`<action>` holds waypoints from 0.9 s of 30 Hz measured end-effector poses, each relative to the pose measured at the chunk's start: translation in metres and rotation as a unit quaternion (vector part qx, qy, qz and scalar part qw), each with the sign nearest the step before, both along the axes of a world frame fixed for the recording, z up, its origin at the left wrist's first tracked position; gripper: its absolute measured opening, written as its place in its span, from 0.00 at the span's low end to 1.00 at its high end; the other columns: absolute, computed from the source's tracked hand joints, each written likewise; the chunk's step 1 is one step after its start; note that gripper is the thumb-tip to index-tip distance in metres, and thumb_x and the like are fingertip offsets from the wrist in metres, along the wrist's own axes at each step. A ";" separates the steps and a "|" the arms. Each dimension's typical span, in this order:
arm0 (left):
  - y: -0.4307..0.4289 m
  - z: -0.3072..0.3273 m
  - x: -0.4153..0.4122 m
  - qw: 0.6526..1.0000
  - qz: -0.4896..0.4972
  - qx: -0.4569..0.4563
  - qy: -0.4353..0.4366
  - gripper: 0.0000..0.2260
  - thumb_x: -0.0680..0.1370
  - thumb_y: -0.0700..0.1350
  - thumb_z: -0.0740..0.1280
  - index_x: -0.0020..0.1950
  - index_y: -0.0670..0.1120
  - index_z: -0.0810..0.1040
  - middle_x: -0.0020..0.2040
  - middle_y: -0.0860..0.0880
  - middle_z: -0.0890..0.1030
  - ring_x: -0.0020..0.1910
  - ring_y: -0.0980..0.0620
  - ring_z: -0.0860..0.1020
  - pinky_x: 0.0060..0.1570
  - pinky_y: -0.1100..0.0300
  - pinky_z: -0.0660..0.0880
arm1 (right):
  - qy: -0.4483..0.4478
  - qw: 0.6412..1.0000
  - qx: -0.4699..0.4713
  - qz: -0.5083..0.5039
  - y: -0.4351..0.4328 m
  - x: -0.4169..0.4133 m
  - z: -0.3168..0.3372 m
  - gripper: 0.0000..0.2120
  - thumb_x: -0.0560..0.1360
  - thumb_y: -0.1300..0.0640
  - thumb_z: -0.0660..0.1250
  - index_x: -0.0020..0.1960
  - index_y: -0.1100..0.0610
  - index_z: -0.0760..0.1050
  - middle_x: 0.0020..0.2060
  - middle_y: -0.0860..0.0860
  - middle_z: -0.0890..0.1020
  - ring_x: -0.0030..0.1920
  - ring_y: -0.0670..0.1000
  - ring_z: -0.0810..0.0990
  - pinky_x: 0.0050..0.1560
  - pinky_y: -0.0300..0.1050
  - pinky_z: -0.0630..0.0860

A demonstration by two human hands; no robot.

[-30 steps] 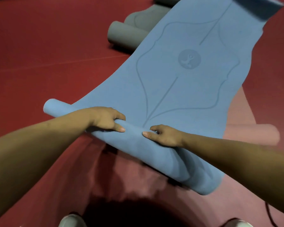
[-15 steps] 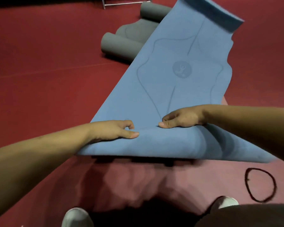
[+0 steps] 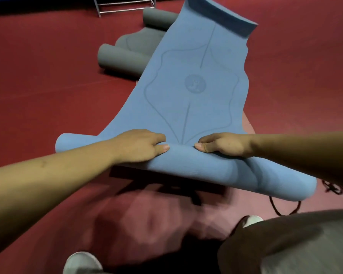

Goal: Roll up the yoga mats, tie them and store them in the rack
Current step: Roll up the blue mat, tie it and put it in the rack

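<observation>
A blue yoga mat (image 3: 196, 80) lies lengthwise away from me on the red floor, its near end wound into a thick roll (image 3: 196, 167). My left hand (image 3: 139, 145) grips the roll left of its middle, fingers curled over the top and thumb on the near side. My right hand (image 3: 222, 145) grips it just to the right in the same way. The far end of the mat curls upward. A pink mat (image 3: 147, 220) lies under the blue one, near my feet.
A grey mat (image 3: 123, 56), partly rolled at both ends, lies on the red floor (image 3: 38, 80) beyond the blue one. A metal rack's legs (image 3: 125, 6) show at the top. A dark cord (image 3: 281, 208) lies at the right. My shoes (image 3: 81, 264) and knee are at the bottom.
The roll has grown thicker and moved further up the mat. Both hands shifted along with it and now sit close together on top of the roll.
</observation>
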State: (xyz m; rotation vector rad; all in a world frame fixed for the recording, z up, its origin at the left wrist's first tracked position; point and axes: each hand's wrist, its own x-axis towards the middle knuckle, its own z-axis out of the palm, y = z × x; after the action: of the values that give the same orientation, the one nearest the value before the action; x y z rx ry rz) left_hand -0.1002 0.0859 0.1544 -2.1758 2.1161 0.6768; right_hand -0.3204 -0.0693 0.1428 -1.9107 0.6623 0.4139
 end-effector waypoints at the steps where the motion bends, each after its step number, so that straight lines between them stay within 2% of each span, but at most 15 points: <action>1: 0.002 0.004 -0.004 1.000 -0.019 0.007 -0.014 0.18 0.75 0.69 0.59 0.47 0.54 0.67 0.41 0.53 0.72 0.47 0.47 0.75 0.43 0.53 0.68 | -0.013 1.000 0.015 -0.007 0.000 -0.006 0.000 0.16 0.80 0.44 0.63 0.45 0.57 0.75 0.36 0.43 0.76 0.36 0.43 0.73 0.43 0.38 0.68; 2: 0.003 0.007 -0.009 0.999 -0.035 0.025 -0.026 0.23 0.70 0.72 0.63 0.49 0.55 0.66 0.40 0.54 0.72 0.44 0.49 0.74 0.41 0.54 0.68 | -0.019 0.999 0.024 -0.009 0.001 -0.011 -0.001 0.17 0.80 0.43 0.64 0.46 0.58 0.73 0.36 0.46 0.74 0.36 0.45 0.71 0.43 0.39 0.68; 4: 0.005 0.008 -0.018 0.995 -0.053 0.076 -0.042 0.29 0.64 0.72 0.71 0.52 0.55 0.65 0.41 0.55 0.73 0.43 0.50 0.74 0.38 0.54 0.68 | -0.005 1.000 0.009 0.018 0.004 -0.016 -0.002 0.21 0.78 0.39 0.64 0.47 0.59 0.72 0.37 0.48 0.74 0.38 0.46 0.71 0.44 0.41 0.68; 7: 0.006 -0.003 -0.022 0.990 -0.059 0.124 -0.012 0.27 0.66 0.68 0.73 0.52 0.54 0.66 0.41 0.56 0.74 0.40 0.57 0.73 0.38 0.57 0.70 | 0.026 0.994 -0.066 0.078 0.017 -0.013 0.001 0.22 0.79 0.37 0.62 0.42 0.56 0.72 0.34 0.46 0.74 0.33 0.45 0.71 0.41 0.40 0.68; 9: 0.004 -0.007 -0.018 0.988 -0.050 0.141 0.020 0.24 0.68 0.65 0.74 0.50 0.53 0.68 0.40 0.58 0.73 0.37 0.61 0.72 0.35 0.61 0.68 | 0.058 0.985 -0.115 0.115 0.034 -0.008 0.006 0.24 0.75 0.31 0.61 0.42 0.53 0.71 0.35 0.43 0.74 0.36 0.44 0.73 0.40 0.41 0.68; 11: 0.000 -0.005 -0.010 0.985 -0.024 0.159 0.059 0.22 0.67 0.63 0.75 0.48 0.54 0.68 0.40 0.58 0.75 0.37 0.61 0.73 0.33 0.63 0.67 | 0.079 0.970 -0.162 0.165 0.052 -0.003 0.005 0.27 0.69 0.27 0.65 0.48 0.51 0.67 0.41 0.43 0.74 0.42 0.48 0.75 0.42 0.42 0.69; 12: -0.001 -0.004 -0.007 0.982 -0.014 0.171 0.074 0.22 0.67 0.63 0.76 0.47 0.54 0.68 0.40 0.58 0.76 0.37 0.61 0.74 0.33 0.63 0.67 | 0.075 0.962 -0.190 0.181 0.057 0.000 0.003 0.29 0.68 0.28 0.69 0.50 0.51 0.66 0.42 0.45 0.74 0.44 0.50 0.75 0.42 0.43 0.69; 14: -0.003 -0.003 -0.005 0.977 0.000 0.195 0.082 0.23 0.66 0.62 0.77 0.47 0.54 0.68 0.39 0.58 0.76 0.36 0.61 0.74 0.33 0.64 0.68 | 0.053 0.962 -0.210 0.166 0.056 0.004 -0.004 0.26 0.66 0.34 0.74 0.48 0.52 0.69 0.40 0.46 0.76 0.42 0.50 0.76 0.38 0.42 0.70; 16: -0.003 -0.006 -0.009 0.977 -0.011 0.208 0.049 0.23 0.68 0.64 0.75 0.47 0.53 0.67 0.40 0.57 0.75 0.38 0.58 0.74 0.36 0.62 0.68 | 0.054 0.976 -0.158 0.138 0.047 0.004 -0.009 0.19 0.66 0.39 0.76 0.43 0.50 0.73 0.36 0.43 0.77 0.38 0.46 0.77 0.34 0.37 0.70; 18: -0.004 -0.007 -0.015 0.982 -0.073 0.172 -0.032 0.24 0.69 0.67 0.71 0.48 0.52 0.67 0.43 0.55 0.74 0.42 0.53 0.75 0.41 0.58 0.70 | 0.069 0.989 -0.076 0.111 0.039 0.001 -0.017 0.16 0.65 0.42 0.78 0.42 0.50 0.77 0.35 0.43 0.80 0.38 0.44 0.80 0.37 0.37 0.75; 20: -0.006 -0.011 -0.018 0.978 -0.141 0.089 -0.124 0.29 0.68 0.69 0.69 0.59 0.52 0.69 0.51 0.53 0.74 0.50 0.49 0.77 0.49 0.54 0.74 | 0.070 0.996 0.000 0.060 0.031 -0.003 -0.025 0.14 0.66 0.45 0.78 0.45 0.52 0.81 0.39 0.46 0.84 0.42 0.48 0.84 0.46 0.44 0.82; 22: -0.008 -0.014 -0.019 0.973 -0.153 0.060 -0.160 0.41 0.64 0.70 0.71 0.69 0.52 0.62 0.56 0.51 0.74 0.54 0.47 0.77 0.51 0.52 0.75 | 0.069 0.995 0.074 0.009 0.022 -0.006 -0.029 0.13 0.67 0.50 0.78 0.48 0.55 0.83 0.42 0.51 0.86 0.44 0.52 0.85 0.49 0.49 0.82; 23: -0.009 -0.016 -0.020 0.973 -0.151 0.057 -0.163 0.41 0.64 0.69 0.71 0.68 0.52 0.61 0.55 0.51 0.75 0.53 0.47 0.77 0.49 0.51 0.75 | 0.074 0.993 0.094 0.008 0.018 -0.006 -0.029 0.13 0.68 0.52 0.78 0.49 0.56 0.83 0.44 0.52 0.86 0.45 0.53 0.86 0.50 0.50 0.82; 25: -0.010 -0.024 -0.025 0.977 -0.147 0.049 -0.147 0.30 0.65 0.66 0.71 0.60 0.54 0.63 0.50 0.51 0.78 0.47 0.46 0.78 0.43 0.52 0.75 | 0.092 0.989 0.110 0.036 0.016 -0.008 -0.029 0.16 0.69 0.50 0.78 0.53 0.54 0.81 0.47 0.52 0.86 0.49 0.54 0.85 0.52 0.50 0.82; 27: -0.013 -0.028 -0.025 0.982 -0.127 0.074 -0.118 0.23 0.65 0.62 0.70 0.53 0.56 0.65 0.45 0.52 0.78 0.43 0.47 0.77 0.40 0.54 0.74 | 0.087 0.993 0.049 0.057 0.019 -0.008 -0.023 0.20 0.69 0.44 0.77 0.55 0.50 0.76 0.46 0.47 0.83 0.49 0.51 0.83 0.50 0.46 0.80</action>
State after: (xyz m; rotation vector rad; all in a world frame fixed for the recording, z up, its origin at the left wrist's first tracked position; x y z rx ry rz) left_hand -0.1249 0.0732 0.1260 -1.7708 2.0940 0.5076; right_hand -0.3279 -0.0500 0.1193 -1.8379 0.6344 0.6799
